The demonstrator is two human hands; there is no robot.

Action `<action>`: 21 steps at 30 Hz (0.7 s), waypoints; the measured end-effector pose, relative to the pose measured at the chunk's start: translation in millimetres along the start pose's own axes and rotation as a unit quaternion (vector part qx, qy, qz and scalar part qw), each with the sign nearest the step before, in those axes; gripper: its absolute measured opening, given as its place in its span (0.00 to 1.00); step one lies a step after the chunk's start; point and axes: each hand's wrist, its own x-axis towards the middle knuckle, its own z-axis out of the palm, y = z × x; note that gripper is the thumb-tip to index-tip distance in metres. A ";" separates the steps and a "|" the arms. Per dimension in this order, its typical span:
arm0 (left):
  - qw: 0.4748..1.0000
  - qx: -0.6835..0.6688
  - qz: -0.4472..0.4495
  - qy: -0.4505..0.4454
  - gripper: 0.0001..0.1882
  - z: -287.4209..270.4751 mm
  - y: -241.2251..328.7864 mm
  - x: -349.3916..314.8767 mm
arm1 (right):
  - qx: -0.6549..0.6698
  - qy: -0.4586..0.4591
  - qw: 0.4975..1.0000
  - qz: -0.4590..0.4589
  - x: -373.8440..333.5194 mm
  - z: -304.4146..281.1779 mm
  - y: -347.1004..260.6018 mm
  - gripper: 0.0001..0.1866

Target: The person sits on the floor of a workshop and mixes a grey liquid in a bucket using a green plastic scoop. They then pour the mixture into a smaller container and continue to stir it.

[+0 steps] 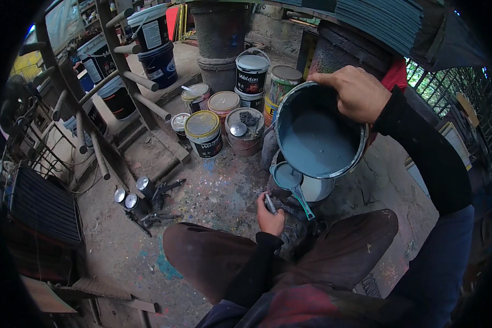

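Observation:
My right hand (361, 94) grips the rim of a paint bucket (323, 128), which is tipped so that its mouth faces me. Blue-grey paint coats its inner wall and lies in it. Just below the bucket's lower rim is a teal strainer (287, 176), wet with paint, its handle slanting down to the right. Behind the strainer, a pale round container (316, 189) shows in part under the bucket. My left hand (270, 218) is closed around a slim grey metallic piece (269, 204) below the strainer; its kind is unclear. What supports the strainer is mostly hidden.
Several paint cans and pails (204, 133) stand ahead on the paint-spotted floor. Spray guns with dark cups (142, 202) lie at the left. A rack with projecting bars (117, 65) rises at the far left, with more buckets behind it. Frames (448, 147) lean at the right.

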 end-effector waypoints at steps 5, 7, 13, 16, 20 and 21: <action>1.000 -0.007 0.016 0.004 0.31 0.1 -2.7 -0.1 | 0.001 -0.001 1.000 -0.002 0.1 -1.9 -0.9 0.30; 1.000 -0.020 0.010 0.000 0.31 0.4 -4.8 0.4 | -0.005 -0.003 1.000 -0.001 0.3 -2.2 -0.7 0.30; 1.000 -0.003 0.030 0.007 0.32 0.9 -11.1 1.3 | -0.010 -0.008 1.000 0.005 1.6 -2.3 -2.0 0.30; 0.999 0.008 0.044 0.013 0.32 1.5 -11.9 1.5 | -0.009 -0.010 1.000 0.003 2.3 -4.4 -3.7 0.30; 1.000 -0.023 0.005 0.010 0.32 1.3 -3.7 0.1 | -0.011 -0.003 1.000 -0.005 1.9 -5.3 -3.7 0.30; 1.000 -0.011 0.017 0.011 0.31 1.3 -4.7 0.4 | -0.016 0.000 1.000 -0.005 1.9 -5.4 -3.8 0.30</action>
